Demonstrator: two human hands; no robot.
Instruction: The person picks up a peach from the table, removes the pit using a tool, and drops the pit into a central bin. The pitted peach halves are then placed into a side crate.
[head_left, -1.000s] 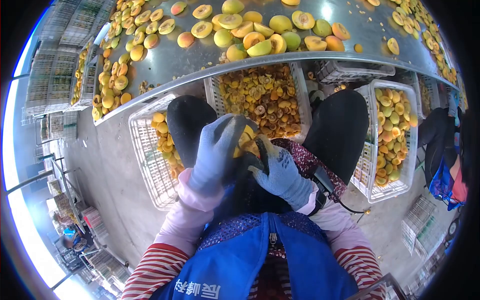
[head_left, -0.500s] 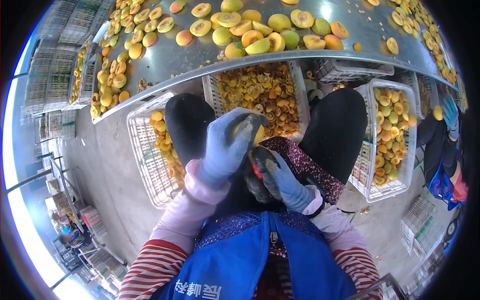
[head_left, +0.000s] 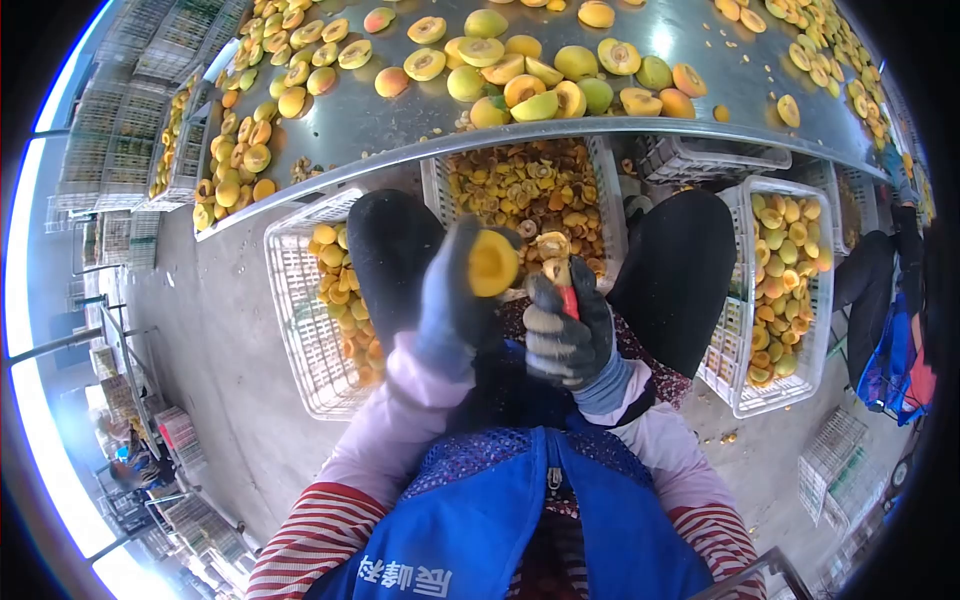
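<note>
My left hand, in a grey-blue glove blurred by motion, grips a yellow peach half with its hollowed cut face showing. Close by on the right, my right hand, in a dark-palmed glove, is wrapped round a red-handled tool. A ragged brown-yellow scrap of fruit sits at the tool's upper end, hiding its tip. Both hands are above my lap, apart from each other. Beyond them, under the table edge, a white crate holds pitted-out scraps.
Halved peaches lie on the metal table. Crates of peach halves stand at my left and right. At far right a co-worker's gloved hand is over the table. Stacked crates stand at far left.
My left hand has turned, bringing the peach half's cut face into view. My right hand has risen and rotated upright, showing the red handle and the scrap. The co-worker's hand has moved up to the table.
</note>
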